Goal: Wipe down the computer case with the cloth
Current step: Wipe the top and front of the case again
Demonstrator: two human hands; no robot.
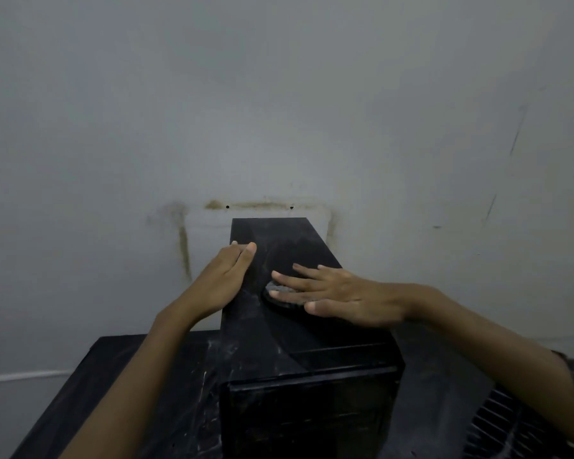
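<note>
A black computer case (289,342) stands on a dark table, its long top running away from me toward the wall. My left hand (224,279) grips the case's upper left edge, thumb on top and fingers down the side. My right hand (325,291) lies flat on the top with fingers spread, pressing a small dark grey cloth (275,290) against the case. Only the cloth's left edge shows beyond my fingers.
The dark marbled table (140,392) carries the case and ends at the left. A stained grey wall (279,111) rises close behind the case. A black ribbed panel (511,422) lies at the lower right, under my right forearm.
</note>
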